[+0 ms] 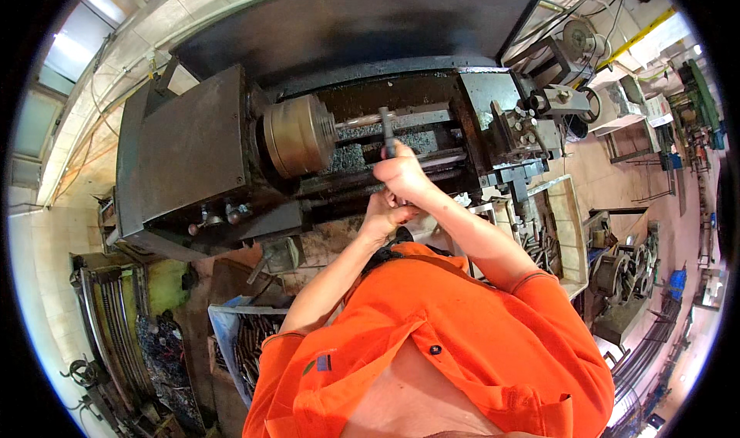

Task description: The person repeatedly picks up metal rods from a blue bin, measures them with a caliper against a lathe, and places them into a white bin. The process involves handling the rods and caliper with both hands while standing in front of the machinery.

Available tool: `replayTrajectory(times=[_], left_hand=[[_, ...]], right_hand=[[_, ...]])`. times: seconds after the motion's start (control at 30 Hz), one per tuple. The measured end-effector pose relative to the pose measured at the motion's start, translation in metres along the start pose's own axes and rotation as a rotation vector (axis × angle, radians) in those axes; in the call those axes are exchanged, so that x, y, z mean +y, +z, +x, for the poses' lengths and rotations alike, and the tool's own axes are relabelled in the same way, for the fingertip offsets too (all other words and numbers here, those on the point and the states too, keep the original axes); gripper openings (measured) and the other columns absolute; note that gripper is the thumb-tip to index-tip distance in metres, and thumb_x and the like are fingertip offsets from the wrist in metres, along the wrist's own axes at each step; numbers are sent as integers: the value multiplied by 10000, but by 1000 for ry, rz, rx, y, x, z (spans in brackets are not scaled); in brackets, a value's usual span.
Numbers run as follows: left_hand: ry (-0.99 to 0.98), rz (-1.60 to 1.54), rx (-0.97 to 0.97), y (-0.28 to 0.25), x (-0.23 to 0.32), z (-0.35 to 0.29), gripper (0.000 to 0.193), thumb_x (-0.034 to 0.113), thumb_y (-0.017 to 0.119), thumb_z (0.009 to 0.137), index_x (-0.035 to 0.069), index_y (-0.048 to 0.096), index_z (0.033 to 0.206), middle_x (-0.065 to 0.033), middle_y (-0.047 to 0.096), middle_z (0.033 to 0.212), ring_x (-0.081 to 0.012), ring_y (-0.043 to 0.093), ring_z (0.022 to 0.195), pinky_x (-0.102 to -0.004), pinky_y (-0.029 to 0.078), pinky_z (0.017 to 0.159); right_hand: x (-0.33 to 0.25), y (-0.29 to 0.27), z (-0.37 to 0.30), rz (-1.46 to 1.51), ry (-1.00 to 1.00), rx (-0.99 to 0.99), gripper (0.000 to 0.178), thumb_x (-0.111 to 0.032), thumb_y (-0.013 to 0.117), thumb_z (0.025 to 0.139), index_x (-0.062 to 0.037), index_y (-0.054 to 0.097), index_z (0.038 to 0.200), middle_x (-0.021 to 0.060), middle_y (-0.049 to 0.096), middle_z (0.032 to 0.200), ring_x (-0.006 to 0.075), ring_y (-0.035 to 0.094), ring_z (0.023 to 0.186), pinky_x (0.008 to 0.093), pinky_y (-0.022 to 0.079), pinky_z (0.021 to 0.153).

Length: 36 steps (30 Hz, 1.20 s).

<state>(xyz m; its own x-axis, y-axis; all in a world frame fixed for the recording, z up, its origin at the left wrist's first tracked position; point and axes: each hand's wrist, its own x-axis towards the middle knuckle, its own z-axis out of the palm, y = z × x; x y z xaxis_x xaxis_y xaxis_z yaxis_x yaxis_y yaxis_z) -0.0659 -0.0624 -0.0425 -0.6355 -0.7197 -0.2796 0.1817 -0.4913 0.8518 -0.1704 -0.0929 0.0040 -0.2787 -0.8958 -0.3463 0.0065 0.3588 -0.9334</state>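
Standing against the front edge of the lathe, we have both hands raised over its bed. Our right hand is closed in a fist around the lower end of a dark bar-shaped tool, which stands upright above the ways, just right of the round chuck. Our left hand sits just below the right one, fingers curled inward; what they grip, if anything, we cannot tell, since the right wrist covers them.

Room is tight: the chuck lies close on the left, the carriage and tool post close on the right, with only the short run of bed between. A tray of metal parts flanks our right elbow. Open floor shows far right.

Our orange shirt hides the machine's lower front. The tool's bottom end is buried in the fist.
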Motion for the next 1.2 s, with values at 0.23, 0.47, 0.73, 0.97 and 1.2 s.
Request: replayTrajectory(times=[0.23,0.47,0.73,0.97,1.2], left_hand=[[50,-20,-48,-16,0,-1,276,84,706,606,9,542,815,7,549,728,-80,530,656,-220,414,560],[3,61,-83,3,8,2,253,114,711,620,15,533,769,3,550,723,-90,541,671,-221,428,575],[81,29,-73,-1,2,2,204,48,683,620,-1,554,770,-2,554,758,-91,543,699,-229,448,621],[120,26,-75,-14,5,-4,301,89,713,638,-18,556,871,-26,584,813,-107,556,717,-246,465,633],[35,46,-108,0,4,6,255,64,706,605,-3,566,808,-26,578,789,-116,556,714,-252,470,659]], right_hand=[[-10,8,2,-193,-64,-64,238,-152,584,628,13,486,769,144,539,694,237,538,670,331,443,631],[4,-17,3,-2,-167,-36,204,-156,589,639,10,501,719,78,530,654,165,509,644,313,421,582],[17,-3,6,19,-246,-25,190,-158,584,628,0,486,664,83,504,608,169,496,617,323,404,558],[12,9,12,-87,-187,-23,144,-129,552,654,-31,494,744,-11,438,622,95,386,594,272,344,512],[11,-14,4,82,-194,-27,96,-92,537,680,-44,497,753,-31,440,638,70,373,600,242,319,508]])
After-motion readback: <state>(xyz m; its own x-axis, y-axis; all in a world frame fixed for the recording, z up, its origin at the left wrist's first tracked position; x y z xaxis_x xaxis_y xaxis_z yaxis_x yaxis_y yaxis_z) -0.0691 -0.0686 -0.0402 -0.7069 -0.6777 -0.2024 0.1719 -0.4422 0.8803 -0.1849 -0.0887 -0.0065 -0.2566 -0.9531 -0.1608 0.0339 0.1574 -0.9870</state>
